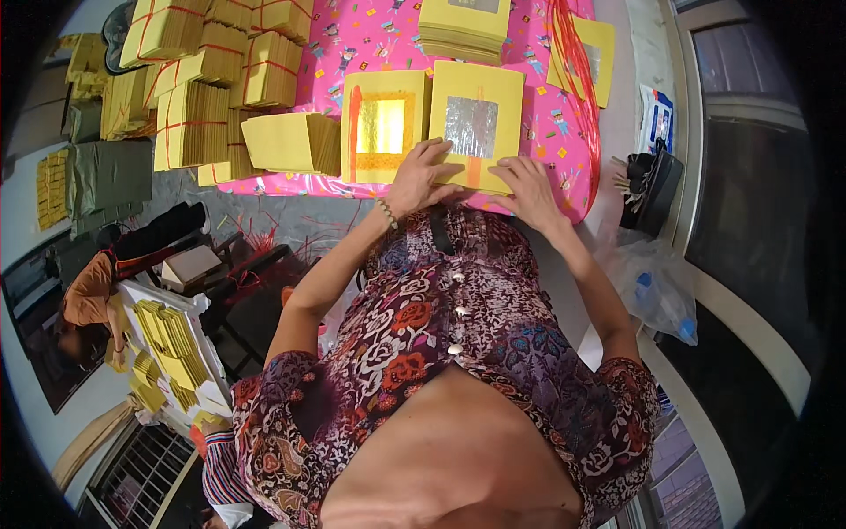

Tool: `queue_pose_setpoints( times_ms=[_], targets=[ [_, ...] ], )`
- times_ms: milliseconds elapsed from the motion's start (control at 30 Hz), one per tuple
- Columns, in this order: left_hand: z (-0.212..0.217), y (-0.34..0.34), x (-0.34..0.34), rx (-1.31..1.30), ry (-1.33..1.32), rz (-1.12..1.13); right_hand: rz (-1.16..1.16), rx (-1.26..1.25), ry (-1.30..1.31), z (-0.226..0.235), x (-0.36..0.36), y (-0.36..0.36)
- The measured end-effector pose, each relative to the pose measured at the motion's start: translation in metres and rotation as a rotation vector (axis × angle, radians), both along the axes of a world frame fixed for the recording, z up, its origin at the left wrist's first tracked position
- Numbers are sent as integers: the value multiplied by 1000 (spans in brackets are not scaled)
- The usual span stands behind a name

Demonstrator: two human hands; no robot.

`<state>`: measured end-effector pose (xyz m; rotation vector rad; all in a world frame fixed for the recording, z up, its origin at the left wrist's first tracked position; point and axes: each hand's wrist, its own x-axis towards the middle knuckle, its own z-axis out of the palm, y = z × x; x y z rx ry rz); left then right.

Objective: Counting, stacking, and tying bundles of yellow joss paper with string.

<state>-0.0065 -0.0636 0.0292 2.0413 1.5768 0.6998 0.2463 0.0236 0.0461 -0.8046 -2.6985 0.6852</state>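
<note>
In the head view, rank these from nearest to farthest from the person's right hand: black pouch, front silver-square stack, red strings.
1. Front silver-square stack: touched by the right hand.
2. Red strings: just right, along the pink cover.
3. Black pouch: farther right, beyond the strings.

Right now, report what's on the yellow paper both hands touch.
A silver square and reddish streak show on the yellow paper, with the left hand and right hand at its near edge, hiding whatever they cover.

Paper stack [476, 128] on table [548, 159] — bundles [192, 128] left of it | strings [573, 48] right
</note>
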Motion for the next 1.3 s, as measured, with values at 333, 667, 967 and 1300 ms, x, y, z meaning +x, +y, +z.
queue_pose_setpoints(
  times_ms=[333, 667, 967, 1300],
  targets=[
    [-4, 5, 0, -57, -183, 91, -86, -247, 143, -10, 3, 10],
    [-2, 7, 2, -68, -211, 127, -133, -259, 142, -9, -1, 9],
    [1, 8, 3, -65, -209, 142, -144, -253, 153, -11, -4, 10],
    [2, 10, 3, -24, -149, 129, -33, 149, 132, 3, -7, 4]
  ],
)
